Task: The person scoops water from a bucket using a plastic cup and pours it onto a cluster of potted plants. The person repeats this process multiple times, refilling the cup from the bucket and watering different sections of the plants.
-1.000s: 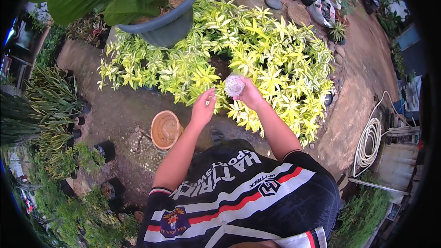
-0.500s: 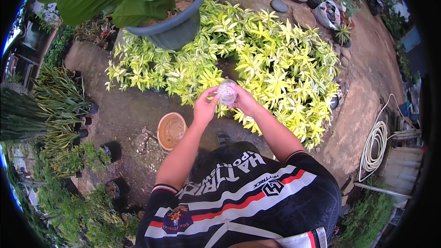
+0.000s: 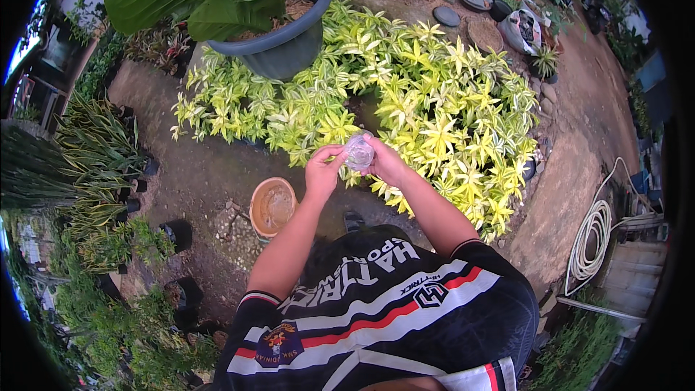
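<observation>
Between my two hands is a small clear plastic cup [image 3: 358, 153], tilted so that its round face shows; what it contains is too small to make out. My left hand [image 3: 323, 169] pinches the cup's left edge with thumb and fingers. On the other side, my right hand [image 3: 386, 162] wraps its fingers around the cup. Both hands are over the near edge of a bed of yellow-green leafy plants [image 3: 441, 130]. A terracotta-coloured pot [image 3: 274, 206] stands on the ground left of my left forearm.
A large grey pot [image 3: 289, 47] with a broad-leaved plant rises at the upper left. Snake plants [image 3: 101, 148] and black pots [image 3: 177, 234] line the left side. A coiled pale hose [image 3: 590, 246] lies at the right. Stones edge the plant bed.
The view has shifted slightly, so the surroundings sit a little to the right and lower. The cup has turned slightly in my hands, which keep hold of it.
</observation>
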Tool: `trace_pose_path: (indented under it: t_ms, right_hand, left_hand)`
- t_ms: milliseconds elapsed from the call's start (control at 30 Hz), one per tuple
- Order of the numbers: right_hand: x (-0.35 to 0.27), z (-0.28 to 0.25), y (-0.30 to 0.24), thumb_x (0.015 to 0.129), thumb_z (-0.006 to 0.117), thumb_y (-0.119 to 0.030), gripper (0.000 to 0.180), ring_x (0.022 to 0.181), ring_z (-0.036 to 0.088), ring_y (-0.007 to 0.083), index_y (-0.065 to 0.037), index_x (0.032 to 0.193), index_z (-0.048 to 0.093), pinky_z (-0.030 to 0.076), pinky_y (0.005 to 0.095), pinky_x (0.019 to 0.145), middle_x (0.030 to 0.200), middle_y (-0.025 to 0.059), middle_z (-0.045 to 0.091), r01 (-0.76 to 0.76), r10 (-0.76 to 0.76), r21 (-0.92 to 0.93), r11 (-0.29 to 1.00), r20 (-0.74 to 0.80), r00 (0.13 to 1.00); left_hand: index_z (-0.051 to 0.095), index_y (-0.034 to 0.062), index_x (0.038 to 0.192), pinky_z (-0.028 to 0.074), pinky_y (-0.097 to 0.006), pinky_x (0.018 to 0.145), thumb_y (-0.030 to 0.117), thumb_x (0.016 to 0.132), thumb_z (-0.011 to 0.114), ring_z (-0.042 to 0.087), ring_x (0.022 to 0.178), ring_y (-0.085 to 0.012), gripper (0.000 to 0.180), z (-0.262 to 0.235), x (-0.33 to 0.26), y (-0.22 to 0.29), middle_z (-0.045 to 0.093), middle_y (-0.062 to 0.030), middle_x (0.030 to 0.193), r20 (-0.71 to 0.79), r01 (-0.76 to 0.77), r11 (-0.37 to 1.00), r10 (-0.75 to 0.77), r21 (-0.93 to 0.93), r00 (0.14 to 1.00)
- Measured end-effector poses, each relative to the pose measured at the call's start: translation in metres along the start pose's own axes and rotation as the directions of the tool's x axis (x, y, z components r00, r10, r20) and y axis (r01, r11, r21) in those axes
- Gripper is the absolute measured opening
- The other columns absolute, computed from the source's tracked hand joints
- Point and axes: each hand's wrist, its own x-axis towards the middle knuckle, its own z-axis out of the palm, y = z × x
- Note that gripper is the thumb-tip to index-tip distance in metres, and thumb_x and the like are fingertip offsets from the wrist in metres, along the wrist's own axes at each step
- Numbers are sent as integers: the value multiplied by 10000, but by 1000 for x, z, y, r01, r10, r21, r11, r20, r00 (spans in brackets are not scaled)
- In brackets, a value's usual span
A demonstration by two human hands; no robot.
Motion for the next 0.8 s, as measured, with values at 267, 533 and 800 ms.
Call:
trace_pose_path:
  t_ms: [267, 533, 800]
  right_hand:
    - [-1, -11, 2, 869, 391, -442, 402, 831, 543, 163, -119, 1088, 486, 421, 288, 625, 961, 43, 574, -13, 14, 61, 998, -11, 1000]
    - [-7, -12, 7, 871, 395, -441, 426, 900, 545, 197, -116, 1143, 442, 438, 329, 745, 1019, 85, 559, 24, -14, 157, 987, -64, 998]
    - [-18, -12, 2, 840, 437, -473, 487, 952, 516, 227, -119, 1175, 419, 415, 365, 786, 1077, 119, 521, -27, 34, 161, 987, -41, 999]
  left_hand:
    - [620, -7, 803, 421, -240, 748, 17, 763, 613, 545, 791, -119, 47, 5, -2, 3, 601, -69, 865, -58, -7, 1000, 8, 3, 998]
    - [610, -10, 794, 422, -244, 754, 13, 762, 611, 548, 789, -124, 39, 7, -1, 6, 604, -77, 840, -48, -3, 1000, 3, 0, 999]
    - [606, -12, 800, 420, -248, 762, 12, 763, 610, 549, 808, -131, 44, 8, -3, 4, 599, -81, 858, -61, -9, 1000, 10, 15, 998]
